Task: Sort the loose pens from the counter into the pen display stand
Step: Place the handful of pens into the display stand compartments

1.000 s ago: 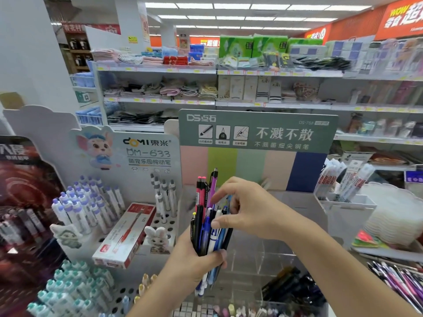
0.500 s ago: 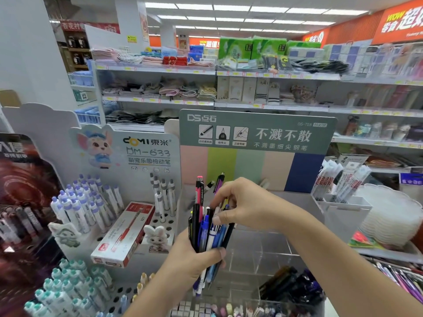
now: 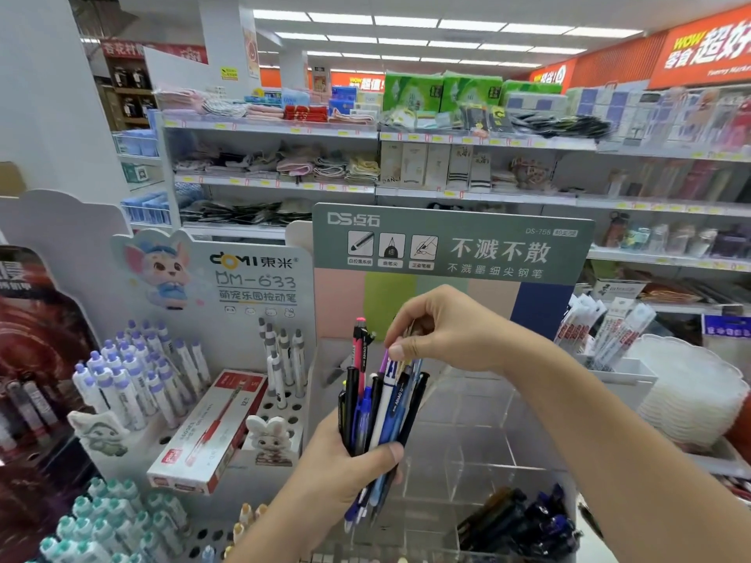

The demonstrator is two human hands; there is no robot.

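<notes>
Shop shelves [image 3: 365,188] full of socks, cloths and boxes fill the top of the frame, under long white lights. Lower down, in the middle, stands a clear plastic pen display stand [image 3: 479,436] with a green sign [image 3: 451,245] behind it. Most of its little boxes look bare, but the one at the lower right holds dark pens [image 3: 524,518].

Near the middle of the frame, the left hand [image 3: 345,469] is wrapped tight around a bunch of pens [image 3: 382,412]. They stand almost straight up, just in front of the clear stand. One pink pen [image 3: 359,351] pokes up higher than the rest.

The right hand [image 3: 443,331] comes in from the right and reaches down onto the tops of the bunch. Its finger and thumb pinch one pen top, maybe the purple one, but I cannot tell for sure which pen it has.

Pens are light, hard and stiff. They are also smooth, so they can slip. I think it is best to take one pen by its top end, pull it straight up out of the bunch, and keep the other hand squeezed so the rest do not fall. Then it can drop, tip first, into one of the clear boxes.

At the left of the frame, another stand [image 3: 227,302] with a cartoon mouse holds white and purple pens [image 3: 130,375] and a red box [image 3: 207,432].
</notes>
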